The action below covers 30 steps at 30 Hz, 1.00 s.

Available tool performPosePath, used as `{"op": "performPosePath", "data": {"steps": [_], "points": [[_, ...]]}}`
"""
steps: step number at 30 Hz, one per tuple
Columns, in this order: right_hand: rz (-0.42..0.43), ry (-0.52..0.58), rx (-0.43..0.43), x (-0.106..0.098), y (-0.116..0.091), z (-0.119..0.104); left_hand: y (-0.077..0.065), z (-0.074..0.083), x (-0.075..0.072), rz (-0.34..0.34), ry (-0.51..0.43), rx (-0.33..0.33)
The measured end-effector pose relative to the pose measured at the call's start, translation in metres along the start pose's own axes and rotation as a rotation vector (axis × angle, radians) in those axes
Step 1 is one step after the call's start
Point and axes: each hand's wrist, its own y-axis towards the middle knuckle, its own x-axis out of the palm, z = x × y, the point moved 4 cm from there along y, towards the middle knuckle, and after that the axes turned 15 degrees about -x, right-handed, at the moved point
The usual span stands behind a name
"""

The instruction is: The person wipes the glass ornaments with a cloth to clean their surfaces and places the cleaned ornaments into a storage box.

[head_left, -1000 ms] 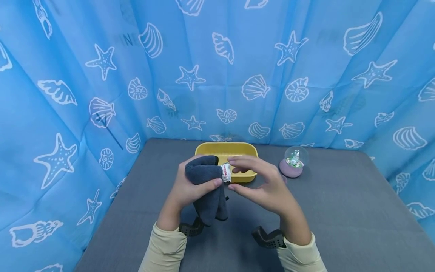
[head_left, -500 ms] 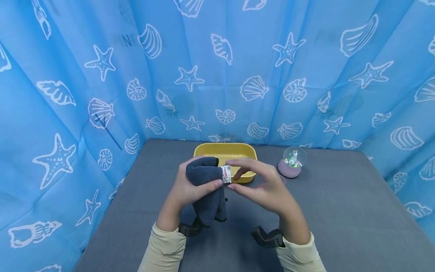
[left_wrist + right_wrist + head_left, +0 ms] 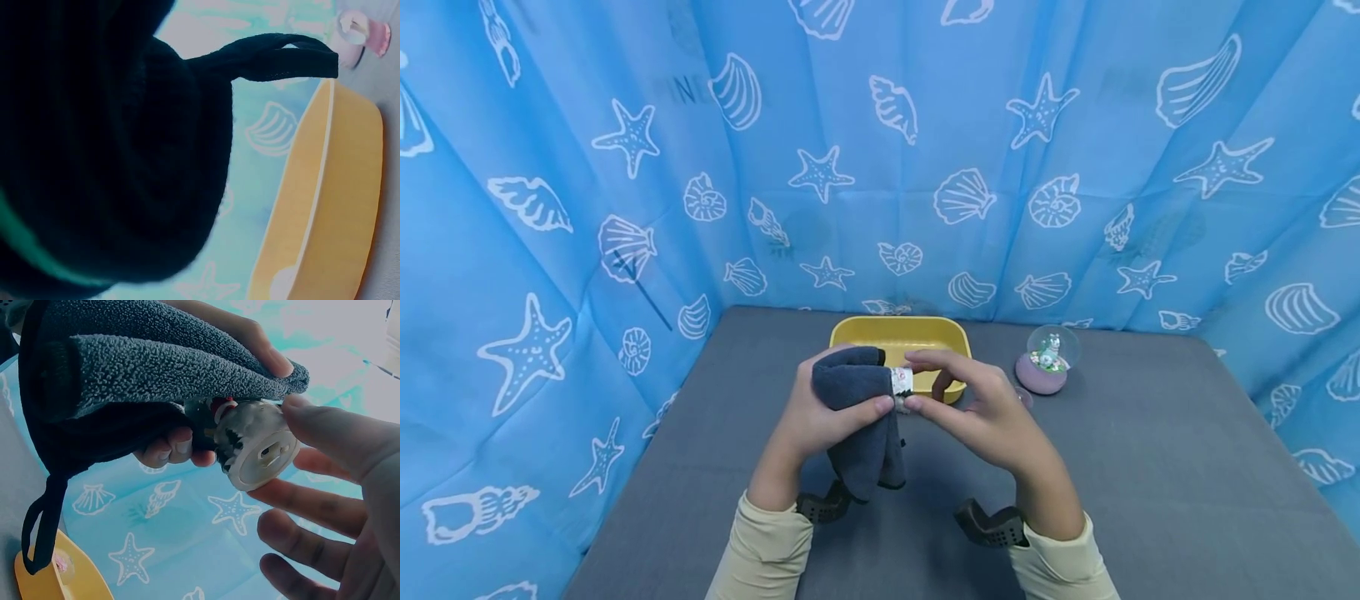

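Observation:
A dark blue-grey towel (image 3: 853, 390) with a hanging loop is bunched in my left hand (image 3: 801, 421). Wrapped in it is what looks like a small snow globe (image 3: 256, 447); its white, patterned base pokes out to the right, and most of the globe is hidden. My left thumb presses the towel by the base. With thumb and fingers, my right hand (image 3: 981, 408) pinches the base's rim; the other fingers are spread in the right wrist view. In the left wrist view the towel (image 3: 125, 156) covers most of the left side.
Behind the hands, a yellow tray (image 3: 898, 325) stands on the grey table (image 3: 1150, 467); something pale and rounded (image 3: 284, 284) shows at it. To its right sits a snow globe with a lilac base (image 3: 1042, 379). A blue shell-print curtain (image 3: 880, 183) closes off the back and sides.
The base has turned: its red lettering has gone from sight and another side faces up. My right thumb and fingers have shifted slightly on it. The left hand keeps its hold on the towel.

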Motion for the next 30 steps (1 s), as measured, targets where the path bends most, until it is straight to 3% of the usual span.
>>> {"op": "performPosePath", "data": {"steps": [8,19,25,30], "points": [[-0.04,-0.016,0.106,0.0009,-0.0017,0.0015,-0.0001,-0.0008,-0.0002,0.004,0.028,-0.017],[-0.063,0.055,0.054,0.0075,-0.0016,0.002,-0.0015,-0.0014,-0.0042,0.042,0.06,-0.009],[-0.068,0.05,0.055,0.0085,-0.0009,0.0015,-0.002,-0.0032,-0.0044,0.054,0.073,-0.013],[-0.05,0.034,0.008,0.0075,0.0013,-0.002,-0.0012,-0.003,-0.0041,0.044,0.049,-0.007]]}}
